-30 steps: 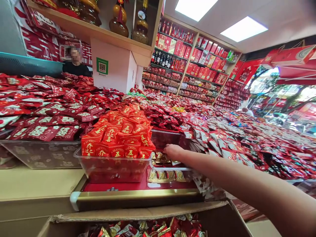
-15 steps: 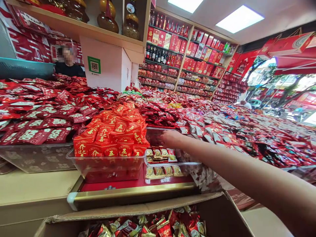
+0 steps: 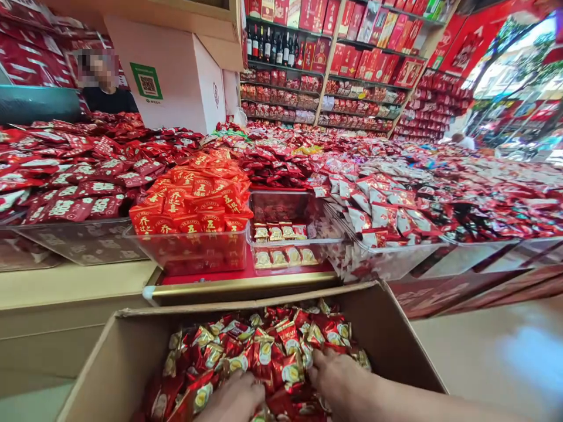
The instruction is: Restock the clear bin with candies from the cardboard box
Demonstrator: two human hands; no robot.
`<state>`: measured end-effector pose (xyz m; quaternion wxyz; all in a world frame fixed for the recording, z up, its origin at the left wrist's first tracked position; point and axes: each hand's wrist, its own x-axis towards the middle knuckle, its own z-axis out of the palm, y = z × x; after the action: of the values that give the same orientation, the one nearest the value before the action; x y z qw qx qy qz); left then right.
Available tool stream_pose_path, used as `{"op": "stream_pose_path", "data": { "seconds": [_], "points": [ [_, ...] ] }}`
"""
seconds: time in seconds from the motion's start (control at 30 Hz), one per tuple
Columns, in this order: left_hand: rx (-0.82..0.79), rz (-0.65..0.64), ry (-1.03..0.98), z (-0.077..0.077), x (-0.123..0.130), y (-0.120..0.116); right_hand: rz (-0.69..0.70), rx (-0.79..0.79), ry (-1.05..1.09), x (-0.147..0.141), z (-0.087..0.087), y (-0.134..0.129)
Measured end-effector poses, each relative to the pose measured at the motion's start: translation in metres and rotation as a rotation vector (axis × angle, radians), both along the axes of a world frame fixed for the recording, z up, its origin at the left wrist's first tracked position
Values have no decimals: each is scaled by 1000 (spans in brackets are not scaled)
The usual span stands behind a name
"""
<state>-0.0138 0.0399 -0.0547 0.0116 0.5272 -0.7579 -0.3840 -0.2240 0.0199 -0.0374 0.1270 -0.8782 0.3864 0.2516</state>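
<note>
A cardboard box point(image 3: 398, 328) in front of me holds a heap of red and gold wrapped durian candies point(image 3: 288, 337). My left hand point(image 3: 240, 395) lies low over the candies in the middle of the box, fingers loosely bent and its tips partly hidden. To its right, my right hand point(image 3: 336, 375) reaches in from the right side, fingers apart and touching the wrappers. No candy shows clearly held in either hand. Beyond the box, a clear plastic bin point(image 3: 285, 202) has neat rows of gold-and-red packets point(image 3: 281, 231) at its bottom.
Left of that bin stands another bin piled with orange-red packets point(image 3: 193, 193). Bins of white-and-red packets point(image 3: 387, 211) adjoin on the right, dark red packets point(image 3: 79, 193) on the left. A gold-edged counter rim point(image 3: 246, 284) runs behind the box. A person point(image 3: 103, 88) is at the back left.
My right hand has come back from the clear bin into the cardboard box. My left hand has come into view there. The camera has tilted down.
</note>
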Motion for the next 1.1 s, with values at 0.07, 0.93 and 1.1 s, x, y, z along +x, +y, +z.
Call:
{"op": "stream_pose_path", "data": {
  "seconds": [0.07,0.93,1.1],
  "points": [
    [-6,5,4,0,1,-2,-82,8,-82,-12,-16,4],
    [551,566,914,48,-32,-9,-953,926,-1391,3,22,-15],
    [499,583,917,54,-42,-5,-1052,935,-1401,6,19,-10]
  ]
}}
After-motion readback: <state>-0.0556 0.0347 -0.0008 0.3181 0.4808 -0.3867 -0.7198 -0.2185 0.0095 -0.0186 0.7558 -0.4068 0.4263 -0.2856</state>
